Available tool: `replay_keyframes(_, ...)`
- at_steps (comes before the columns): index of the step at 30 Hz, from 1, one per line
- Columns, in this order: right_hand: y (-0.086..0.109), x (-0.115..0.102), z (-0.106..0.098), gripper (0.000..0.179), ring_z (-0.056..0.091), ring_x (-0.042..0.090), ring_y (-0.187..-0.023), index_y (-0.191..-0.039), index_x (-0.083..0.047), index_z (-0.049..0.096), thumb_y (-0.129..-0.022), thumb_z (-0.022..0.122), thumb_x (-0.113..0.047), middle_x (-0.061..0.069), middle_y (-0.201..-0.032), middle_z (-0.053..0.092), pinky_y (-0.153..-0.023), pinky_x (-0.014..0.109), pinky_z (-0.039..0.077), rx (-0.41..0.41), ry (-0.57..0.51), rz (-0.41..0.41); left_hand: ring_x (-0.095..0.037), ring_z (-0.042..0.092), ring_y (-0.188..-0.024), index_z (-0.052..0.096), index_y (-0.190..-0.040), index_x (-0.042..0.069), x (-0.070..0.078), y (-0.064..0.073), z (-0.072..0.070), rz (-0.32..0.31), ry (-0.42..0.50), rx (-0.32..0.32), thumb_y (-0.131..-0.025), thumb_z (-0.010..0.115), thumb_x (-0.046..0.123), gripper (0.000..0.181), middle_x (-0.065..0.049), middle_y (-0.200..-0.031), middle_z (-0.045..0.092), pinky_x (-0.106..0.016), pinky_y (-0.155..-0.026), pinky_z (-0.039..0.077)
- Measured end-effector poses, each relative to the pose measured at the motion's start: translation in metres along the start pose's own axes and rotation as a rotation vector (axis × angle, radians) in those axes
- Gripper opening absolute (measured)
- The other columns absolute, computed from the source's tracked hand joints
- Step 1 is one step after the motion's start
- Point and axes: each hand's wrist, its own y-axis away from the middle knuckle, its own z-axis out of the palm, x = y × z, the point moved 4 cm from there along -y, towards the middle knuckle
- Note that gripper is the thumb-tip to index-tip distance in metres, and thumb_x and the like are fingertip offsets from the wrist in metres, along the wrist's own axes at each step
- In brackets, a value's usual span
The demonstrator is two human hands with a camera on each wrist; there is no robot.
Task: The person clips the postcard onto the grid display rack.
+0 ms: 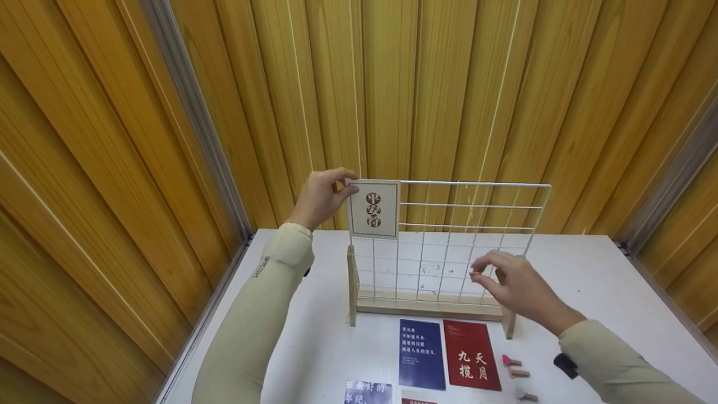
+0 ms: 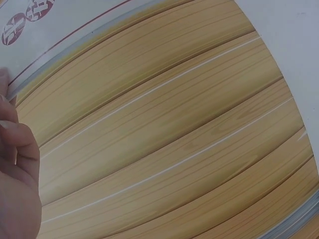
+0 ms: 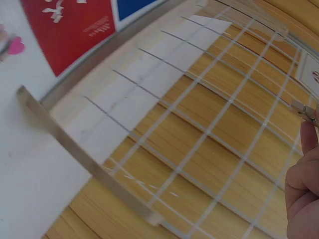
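Note:
My left hand [image 1: 324, 195] pinches the upper left corner of a white card [image 1: 387, 219] with round red characters. The card lies against the top left of a white wire grid rack [image 1: 477, 183], its upper edge level with the top bar. In the left wrist view, the card [image 2: 55, 30] shows at the top left beside the fingers. My right hand [image 1: 521, 286] is in front of the right part of the grid, thumb and fingertips pinching a small wooden clothespin [image 3: 302, 109]. Part of that clothespin is cut off by the right wrist view's edge.
The rack's wooden base [image 1: 426, 307] stands on a white table [image 1: 314, 348]. Before it lie a blue card [image 1: 420, 365] and a red card [image 1: 471, 336], with two more partly cut off below. Several clothespins [image 1: 520, 373], one with a pink heart, lie at the right.

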Motion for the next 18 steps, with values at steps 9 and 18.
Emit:
replay_keyframes(9, -0.092, -0.047, -0.032, 0.008, 0.039, 0.007, -0.055, -0.094, -0.006, 0.071, -0.087, 0.074, -0.002, -0.004, -0.086, 0.067, -0.048, 0.021, 0.034, 0.028, -0.054, -0.146, -0.011, 0.059, -0.071, 0.076, -0.112, 0.013, 0.002, 0.005, 0.005, 0.059, -0.019, 0.057, -0.089, 0.074, 0.008, 0.024, -0.001, -0.096, 0.073, -0.025, -0.061, 0.052)
replay_keyframes(18, -0.161, -0.067, -0.029, 0.009, 0.049, 0.013, -0.056, -0.097, -0.001, 0.071, -0.091, 0.071, -0.007, 0.007, -0.096, 0.071, -0.049, 0.021, 0.040, -0.030, -0.191, 0.058, -0.010, 0.057, -0.069, 0.076, -0.112, 0.011, 0.005, 0.006, 0.016, 0.078, 0.011, 0.132, -0.087, 0.075, 0.008, 0.025, -0.001, -0.093, 0.072, -0.023, -0.060, 0.051)
